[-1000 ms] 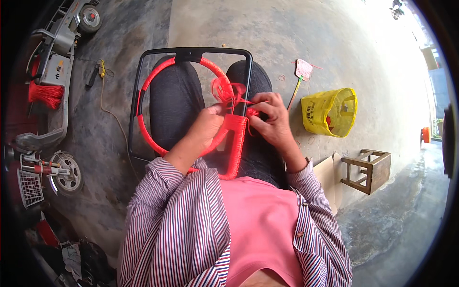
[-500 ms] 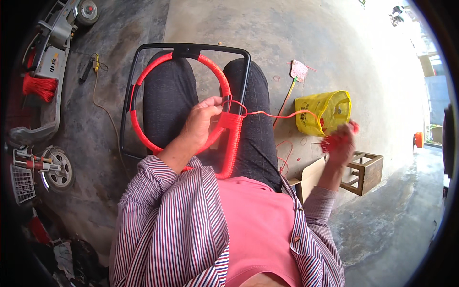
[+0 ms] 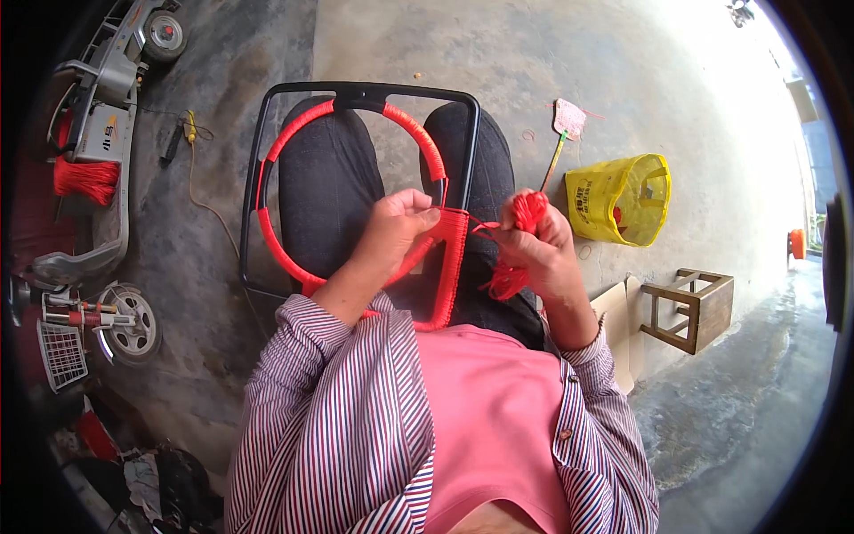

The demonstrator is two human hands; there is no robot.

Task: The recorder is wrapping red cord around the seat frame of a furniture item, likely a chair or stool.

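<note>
A black metal frame (image 3: 360, 95) with a ring inside it rests across my thighs. Red cord wraps much of the ring, and a dense red cord wrapping (image 3: 452, 271) covers the frame's near right side. My left hand (image 3: 398, 233) pinches where the ring meets the top of this wrapping; its fingertips partly hide the cord there. Just right of the frame, my right hand (image 3: 550, 254) grips a bundle of red cord (image 3: 531, 211), with loose loops hanging below the fingers. A short length of cord runs from the wrapping to the right hand.
On the concrete floor at right stand a yellow bag (image 3: 614, 200) and a wooden stool (image 3: 689, 311), with cardboard (image 3: 621, 329) beside it. A fly swatter (image 3: 568, 120) lies beyond. At left are a scooter (image 3: 107, 133) carrying red cord and a cable (image 3: 206, 205).
My right hand has come in from beside the yellow bag to the frame, bringing the cord bundle. The long stretched cord is now short, and its loop at the frame no longer shows.
</note>
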